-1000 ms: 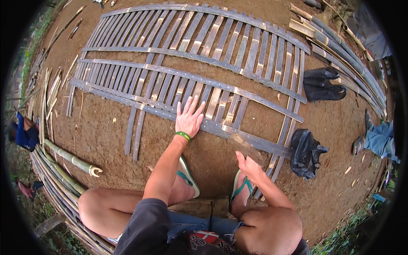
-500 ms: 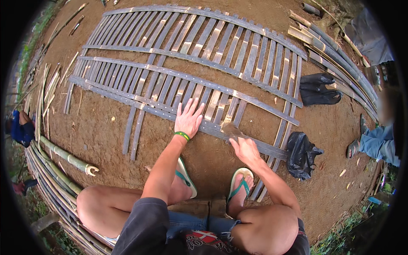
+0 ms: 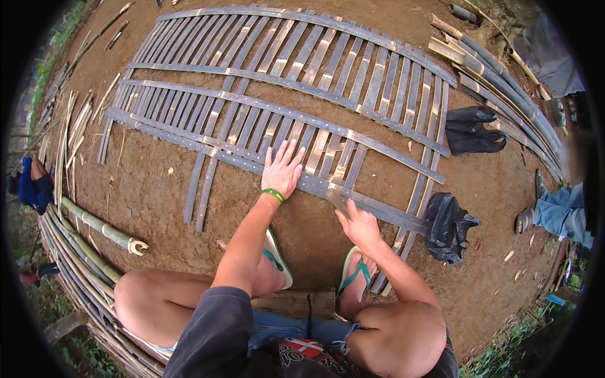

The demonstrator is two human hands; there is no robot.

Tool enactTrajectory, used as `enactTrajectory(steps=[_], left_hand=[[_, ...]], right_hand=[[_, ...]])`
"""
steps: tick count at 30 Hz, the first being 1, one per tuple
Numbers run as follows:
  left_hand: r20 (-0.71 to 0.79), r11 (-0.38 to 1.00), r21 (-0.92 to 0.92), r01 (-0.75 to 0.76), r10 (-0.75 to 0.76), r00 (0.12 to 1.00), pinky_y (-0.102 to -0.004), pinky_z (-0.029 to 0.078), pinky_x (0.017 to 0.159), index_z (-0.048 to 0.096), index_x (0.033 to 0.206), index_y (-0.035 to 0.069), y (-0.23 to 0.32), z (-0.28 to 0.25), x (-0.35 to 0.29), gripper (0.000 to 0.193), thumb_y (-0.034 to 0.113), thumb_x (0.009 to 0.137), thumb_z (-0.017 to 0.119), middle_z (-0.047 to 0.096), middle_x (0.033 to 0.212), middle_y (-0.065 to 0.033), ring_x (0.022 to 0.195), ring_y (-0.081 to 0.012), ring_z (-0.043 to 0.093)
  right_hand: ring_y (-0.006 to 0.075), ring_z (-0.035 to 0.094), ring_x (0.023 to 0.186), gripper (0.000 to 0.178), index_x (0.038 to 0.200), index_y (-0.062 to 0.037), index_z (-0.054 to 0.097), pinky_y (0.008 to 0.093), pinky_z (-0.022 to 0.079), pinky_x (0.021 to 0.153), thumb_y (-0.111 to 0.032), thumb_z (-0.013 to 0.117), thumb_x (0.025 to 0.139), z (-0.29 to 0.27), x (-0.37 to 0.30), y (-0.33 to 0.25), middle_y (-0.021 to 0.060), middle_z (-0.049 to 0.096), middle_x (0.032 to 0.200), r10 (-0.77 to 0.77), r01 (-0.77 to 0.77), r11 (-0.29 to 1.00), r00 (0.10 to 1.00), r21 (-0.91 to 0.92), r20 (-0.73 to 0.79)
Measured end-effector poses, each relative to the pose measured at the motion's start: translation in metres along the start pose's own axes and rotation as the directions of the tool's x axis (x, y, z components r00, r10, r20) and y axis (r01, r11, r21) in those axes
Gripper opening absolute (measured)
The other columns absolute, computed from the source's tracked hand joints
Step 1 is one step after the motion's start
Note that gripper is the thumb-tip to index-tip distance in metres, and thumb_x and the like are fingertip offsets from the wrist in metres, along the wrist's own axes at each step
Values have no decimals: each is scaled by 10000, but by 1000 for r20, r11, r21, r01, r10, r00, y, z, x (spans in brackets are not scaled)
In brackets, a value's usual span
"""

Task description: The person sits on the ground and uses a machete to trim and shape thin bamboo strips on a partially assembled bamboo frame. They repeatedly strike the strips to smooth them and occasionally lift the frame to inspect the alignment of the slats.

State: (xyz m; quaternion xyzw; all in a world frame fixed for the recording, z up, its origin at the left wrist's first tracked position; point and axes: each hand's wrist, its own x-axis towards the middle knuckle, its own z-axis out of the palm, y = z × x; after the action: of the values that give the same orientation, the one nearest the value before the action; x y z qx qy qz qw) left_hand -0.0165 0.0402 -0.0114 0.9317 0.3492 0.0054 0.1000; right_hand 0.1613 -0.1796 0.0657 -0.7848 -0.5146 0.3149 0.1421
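A bamboo slat panel lies on the ground in front of me, its dark rails dotted with nail heads along their length. My left hand rests flat over the slat ends and the near rail, fingers spread, a green-yellow band on its wrist. Just right of it, my right hand is closed round what looks like a hammer. The tool is blurred and held close above the near rail; whether it touches the rail I cannot tell.
Beyond lies a larger slatted section. Black plastic bags and dark rubber boots sit at the right, near bamboo poles and a person's legs. More bamboo poles and another person are at the left.
My right hand has come slightly down and toward me, and the blurred tool shows at a different angle. My left hand stays spread on the panel.
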Motion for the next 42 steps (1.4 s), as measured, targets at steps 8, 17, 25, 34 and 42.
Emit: enactTrajectory(steps=[8, 17, 25, 34, 42], left_hand=[[13, 1000, 25, 9, -9, 1000, -585, 147, 1282, 394, 1622, 250, 2, 1, 4, 556, 351, 1077, 442, 290, 1721, -66, 1590, -278, 247], [6, 1000, 20, 14, -14, 1000, -586, 156, 1284, 397, 1616, 249, -1, 0, 2, 553, 340, 1075, 467, 284, 1721, -59, 1587, -278, 252], [33, 1000, 28, 10, -11, 999, -577, 157, 1281, 391, 1621, 249, 5, -5, 8, 555, 344, 1079, 461, 279, 1724, -59, 1589, -283, 245], [62, 996, 77, 36, -41, 997, -580, 143, 1283, 349, 1643, 272, 0, 3, 4, 568, 340, 1086, 430, 251, 1738, -47, 1595, -286, 234], [87, 992, 121, 31, -41, 995, -626, 138, 1270, 352, 1643, 263, 9, -5, 8, 564, 368, 1093, 419, 243, 1739, -57, 1599, -316, 210]], right_hand=[[533, 698, 750, 521, 1233, 44, 612, 596, 579, 696, -439, 580, 1039, 4, 8, 4, 316, 688, 746, 86, -82, 995, 994, -59, 62], [477, 696, 954, 368, 1154, -24, 723, 512, 547, 893, -354, 606, 1039, -85, 0, -44, 244, 729, 953, 124, -85, 945, 987, 317, -106], [522, 699, 894, 430, 1283, -13, 670, 544, 574, 828, -356, 614, 1031, -35, 7, -4, 272, 727, 1117, 43, -1, 963, 988, 270, -148], [507, 700, 850, 404, 1136, 19, 708, 545, 559, 751, -358, 600, 1042, -59, -10, -1, 295, 715, 949, 171, -111, 956, 963, 272, -209], [539, 684, 706, 432, 1149, 6, 585, 610, 566, 647, -410, 599, 1033, -14, -11, 26, 300, 666, 682, 110, -88, 981, 986, 171, -124]])
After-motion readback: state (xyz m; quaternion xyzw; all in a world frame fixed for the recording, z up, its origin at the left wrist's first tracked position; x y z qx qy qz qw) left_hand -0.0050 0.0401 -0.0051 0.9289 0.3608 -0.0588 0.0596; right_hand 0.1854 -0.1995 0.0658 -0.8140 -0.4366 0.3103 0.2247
